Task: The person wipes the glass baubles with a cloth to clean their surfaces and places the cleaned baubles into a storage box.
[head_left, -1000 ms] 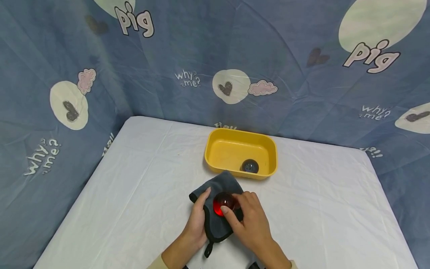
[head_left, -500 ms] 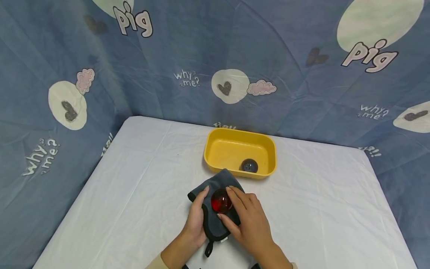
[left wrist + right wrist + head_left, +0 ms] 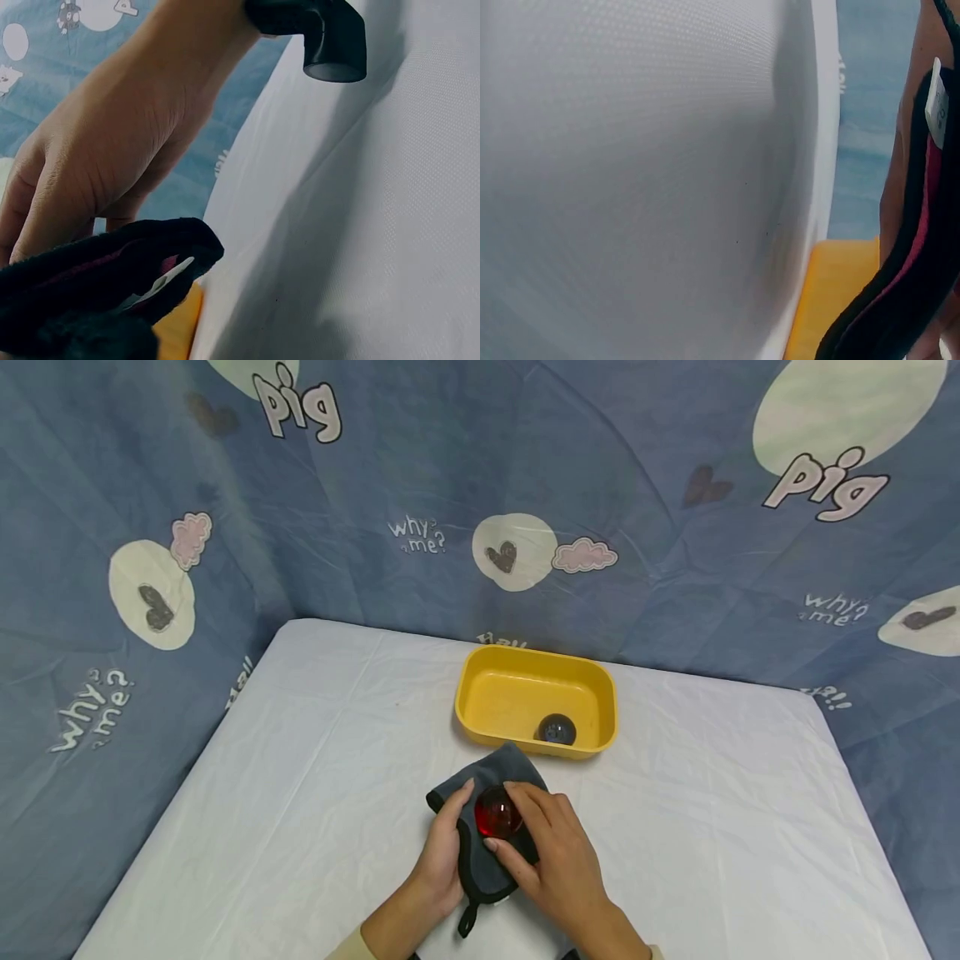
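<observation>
A dark grey-blue cloth (image 3: 489, 870) with black edging and a small hanging loop lies across my left hand (image 3: 437, 860), whose thumb grips it from above; its other fingers are hidden beneath. On the cloth sits a glossy, see-through red ball (image 3: 497, 814). My right hand (image 3: 564, 856) pinches that ball from the right, fingertips at its upper edge and thumb at its lower edge. In the left wrist view, the folded cloth (image 3: 112, 277) shows a white tag and a pinkish inner side. The ball is out of sight there.
Just beyond the cloth stands a yellow tray (image 3: 517, 652) with a dark glassy ball (image 3: 557, 729) in its front right corner. White cloth covers the table (image 3: 300, 810). A blue printed curtain (image 3: 637, 460) hangs behind it and along both sides.
My right thumb and fingers have shifted from across the ball's right side to its upper and lower edges. Cloth and ball rose slightly, then moved back down and a little right.
</observation>
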